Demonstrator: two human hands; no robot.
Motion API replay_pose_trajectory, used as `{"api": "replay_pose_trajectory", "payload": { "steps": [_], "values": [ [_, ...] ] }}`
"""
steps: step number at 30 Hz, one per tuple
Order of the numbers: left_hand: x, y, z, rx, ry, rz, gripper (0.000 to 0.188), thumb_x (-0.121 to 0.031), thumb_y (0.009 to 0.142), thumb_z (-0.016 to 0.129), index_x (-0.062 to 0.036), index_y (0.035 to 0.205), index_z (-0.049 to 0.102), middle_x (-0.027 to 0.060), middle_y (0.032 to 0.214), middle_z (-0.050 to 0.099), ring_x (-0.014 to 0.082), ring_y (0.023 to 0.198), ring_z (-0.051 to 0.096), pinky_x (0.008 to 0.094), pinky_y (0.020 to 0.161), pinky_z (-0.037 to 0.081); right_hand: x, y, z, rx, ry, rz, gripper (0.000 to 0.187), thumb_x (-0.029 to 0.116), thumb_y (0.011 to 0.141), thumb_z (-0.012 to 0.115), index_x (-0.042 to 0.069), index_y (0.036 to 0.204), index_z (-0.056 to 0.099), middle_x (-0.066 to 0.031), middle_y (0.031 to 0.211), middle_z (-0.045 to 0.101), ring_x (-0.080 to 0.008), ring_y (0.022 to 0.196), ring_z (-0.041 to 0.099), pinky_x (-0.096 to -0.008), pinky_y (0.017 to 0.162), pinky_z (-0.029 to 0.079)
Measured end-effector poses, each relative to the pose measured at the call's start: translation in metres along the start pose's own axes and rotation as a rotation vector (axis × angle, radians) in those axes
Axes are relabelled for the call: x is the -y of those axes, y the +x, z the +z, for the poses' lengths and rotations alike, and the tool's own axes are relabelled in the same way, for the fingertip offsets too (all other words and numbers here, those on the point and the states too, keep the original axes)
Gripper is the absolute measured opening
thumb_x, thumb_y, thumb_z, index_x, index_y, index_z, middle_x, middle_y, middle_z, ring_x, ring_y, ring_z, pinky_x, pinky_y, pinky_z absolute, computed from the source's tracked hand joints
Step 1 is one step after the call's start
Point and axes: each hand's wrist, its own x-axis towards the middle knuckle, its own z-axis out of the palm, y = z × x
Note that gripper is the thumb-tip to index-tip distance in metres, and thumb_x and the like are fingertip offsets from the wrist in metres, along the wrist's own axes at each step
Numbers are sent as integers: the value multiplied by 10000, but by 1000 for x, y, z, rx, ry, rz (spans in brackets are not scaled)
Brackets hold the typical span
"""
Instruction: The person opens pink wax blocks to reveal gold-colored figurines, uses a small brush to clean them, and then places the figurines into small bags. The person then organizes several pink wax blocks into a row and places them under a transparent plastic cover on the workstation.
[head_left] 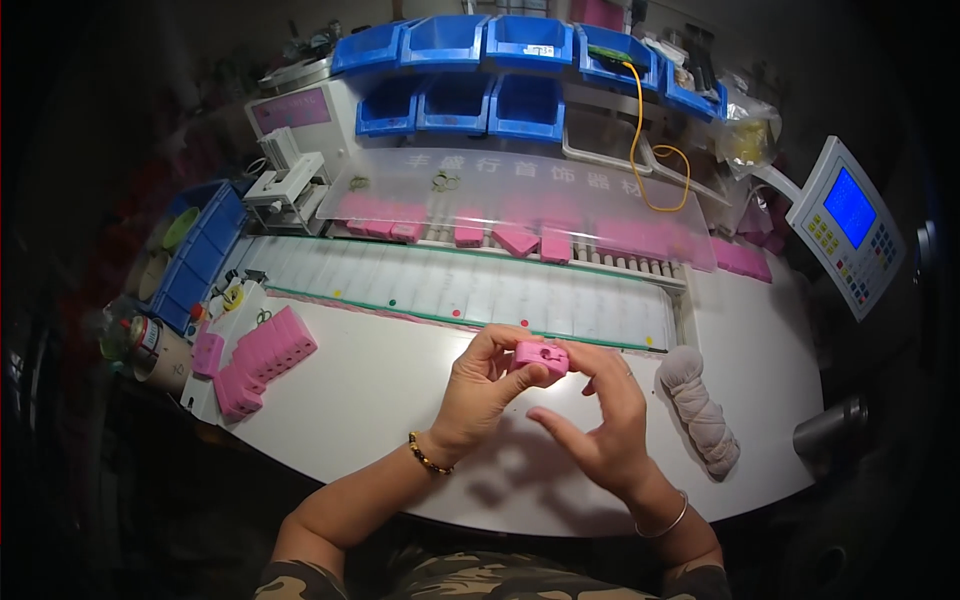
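Observation:
A small pink block (543,353) with rounded corners and a dark opening with a slit in its near face is raised over the front middle of the white table. My left hand (478,388) pinches it from the left, thumb on the near side and fingers behind. On its right is my right hand (608,425), thumb held well apart and fingers stretched toward the block's far right corner. Whether those fingertips touch it I cannot tell. Similar pink blocks with dark holes (268,345) stand packed in a row at the left of the table.
A long pale tray (460,290) with a green edge spans the table behind my hands. Beyond it, more pink blocks (515,238) sit under a clear cover. A wrapped white cloth roll (705,420) lies at right, below a control panel (848,225). Blue bins (528,105) line the back.

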Motion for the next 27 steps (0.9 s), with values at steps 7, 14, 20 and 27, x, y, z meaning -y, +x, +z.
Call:
{"api": "replay_pose_trajectory", "payload": {
  "steps": [7, 14, 20, 27],
  "values": [
    [-9, -8, -9, 24, -48, -58, 270, -103, 898, 672, -47, 1121, 531, 59, 1047, 614, 112, 972, 598, 280, 872, 525, -5, -1, 5, -50, -22, -94, 386, 112, 760, 771, -10, 1084, 601, -131, 995, 654, -248, 882, 631, -325, 738, 496],
    [-12, -12, -6, -146, 563, 127, 411, -113, 777, 787, -60, 1079, 514, 64, 1092, 492, 163, 1020, 499, 318, 815, 471, -22, 2, 10, -56, 608, 400, 203, 58, 838, 713, 30, 963, 556, -61, 930, 653, -106, 837, 618, -229, 684, 464],
    [-18, -16, -2, -4, 896, 271, 449, -135, 714, 812, -53, 1049, 525, 96, 1063, 494, 215, 981, 503, 308, 782, 454, -26, 3, 19, -13, 760, 541, 215, 57, 860, 694, 41, 1006, 537, -50, 925, 647, -102, 800, 613, -206, 659, 445],
    [-27, 7, -92, -28, 1069, -45, 367, -108, 751, 729, -13, 1047, 533, 125, 1076, 486, 228, 948, 571, 315, 750, 543, 27, -1, -30, 56, 533, 338, 163, 4, 860, 621, -1, 1016, 573, -86, 967, 628, -164, 902, 623, -254, 768, 477]
  ]
}}
